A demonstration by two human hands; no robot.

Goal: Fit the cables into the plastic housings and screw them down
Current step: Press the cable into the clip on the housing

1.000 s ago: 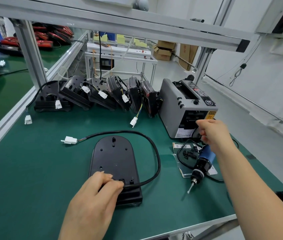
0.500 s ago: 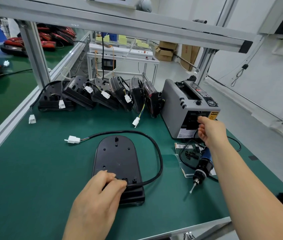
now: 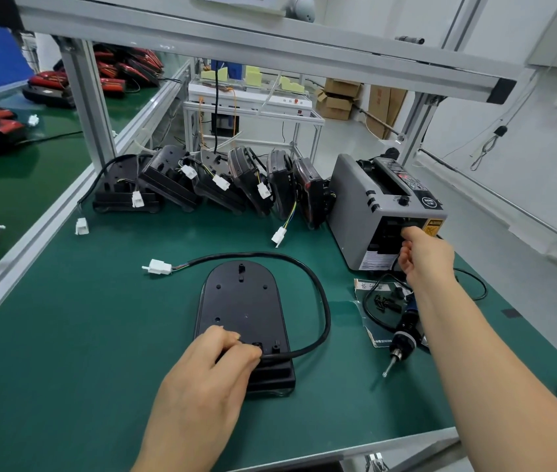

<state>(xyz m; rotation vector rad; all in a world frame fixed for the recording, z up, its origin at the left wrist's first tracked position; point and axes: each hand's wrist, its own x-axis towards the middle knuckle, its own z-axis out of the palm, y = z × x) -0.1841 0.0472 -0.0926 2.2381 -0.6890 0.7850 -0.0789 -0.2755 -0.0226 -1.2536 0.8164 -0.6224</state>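
1. Reaches right hand (image 3: 423, 257) up to the tape dispenser (image 3: 355, 212) mouth now, fingers curled; can't tell if pinching tape.
2. Keeps housing (image 3: 239, 301) flat mid-bench (image 3: 82, 335).
3. Still pins cable (image 3: 321, 301) at housing's near end with curled left hand (image 3: 209, 369).
4. Leaves screwdriver (image 3: 403, 338) lying idle, so probably taping before screwing.

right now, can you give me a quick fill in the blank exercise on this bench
The left hand holds the black cable against the housing; the cable's free end carries a ___ connector.
The right hand reaches the front of the grey tape dispenser, which stands to the ___ of the housing.
The electric screwdriver lies in neither hand, its tip over the ___ mat.
Missing words: white, right, green.
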